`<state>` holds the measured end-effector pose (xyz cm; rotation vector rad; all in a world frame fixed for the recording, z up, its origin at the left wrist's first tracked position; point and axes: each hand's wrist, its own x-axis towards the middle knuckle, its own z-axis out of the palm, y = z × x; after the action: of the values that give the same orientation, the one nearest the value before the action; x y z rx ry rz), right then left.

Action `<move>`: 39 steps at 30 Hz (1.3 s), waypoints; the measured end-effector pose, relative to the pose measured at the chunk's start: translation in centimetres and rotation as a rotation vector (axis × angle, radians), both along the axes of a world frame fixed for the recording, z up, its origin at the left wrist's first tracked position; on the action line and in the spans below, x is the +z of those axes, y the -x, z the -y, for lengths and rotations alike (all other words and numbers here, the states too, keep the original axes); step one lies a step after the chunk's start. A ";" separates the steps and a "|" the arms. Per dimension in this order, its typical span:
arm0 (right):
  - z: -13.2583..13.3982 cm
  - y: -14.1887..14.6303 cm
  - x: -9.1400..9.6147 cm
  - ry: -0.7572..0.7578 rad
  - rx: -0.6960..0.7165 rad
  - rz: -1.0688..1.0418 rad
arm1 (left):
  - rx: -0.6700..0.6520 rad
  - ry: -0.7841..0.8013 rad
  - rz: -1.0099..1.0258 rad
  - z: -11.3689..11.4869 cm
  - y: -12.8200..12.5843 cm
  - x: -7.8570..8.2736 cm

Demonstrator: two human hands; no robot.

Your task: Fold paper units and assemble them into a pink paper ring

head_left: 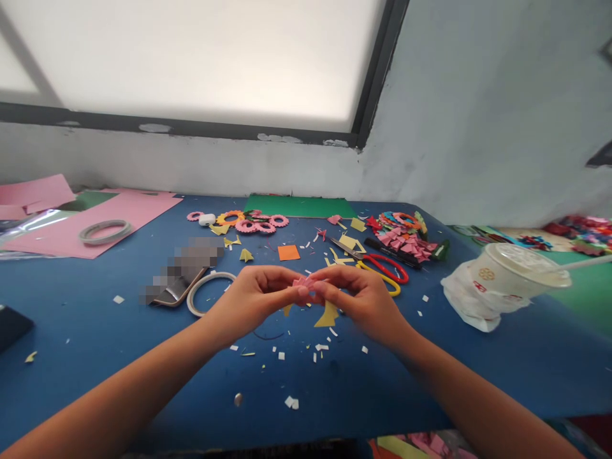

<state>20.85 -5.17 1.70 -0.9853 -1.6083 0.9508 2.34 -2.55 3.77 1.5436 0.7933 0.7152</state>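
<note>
Between the fingertips of both hands, just over the blue table, is a small pink folded paper piece (303, 282). My left hand (258, 294) pinches it from one side and my right hand (361, 296) from the other, so much of it is hidden. Below the fingers a yellow paper piece (327, 315) shows; whether it is attached or lies on the table I cannot tell. Beyond my right hand lie red-handled scissors (389, 268) and yellow-handled scissors (393, 287). A roll of tape (194, 294) lies beside my left wrist, and an orange paper square (289, 253) sits beyond the hands.
A phone (179, 287), partly blurred, lies at left. Pink sheets (57, 236) carry another tape roll (105, 231). Pink ring shapes (246, 226) and pink folded pieces (406, 244) lie at the back. A lidded cup (497, 274) stands right. Paper scraps dot the blue table (373, 395).
</note>
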 end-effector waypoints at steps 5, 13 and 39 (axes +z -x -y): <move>0.1 -0.1 0.3 -0.031 -0.094 -0.139 | 0.125 -0.046 0.004 0.0 0.0 0.9; 0.1 -0.3 0.3 -0.007 -0.071 -0.131 | 0.133 -0.050 0.003 0.0 0.1 0.8; 0.1 0.1 0.0 0.076 0.008 -0.063 | 0.020 -0.162 -0.102 0.3 0.3 0.4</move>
<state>20.74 -5.28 1.72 -0.9921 -1.5340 1.0452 2.08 -2.81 4.20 1.7310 0.8441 0.7350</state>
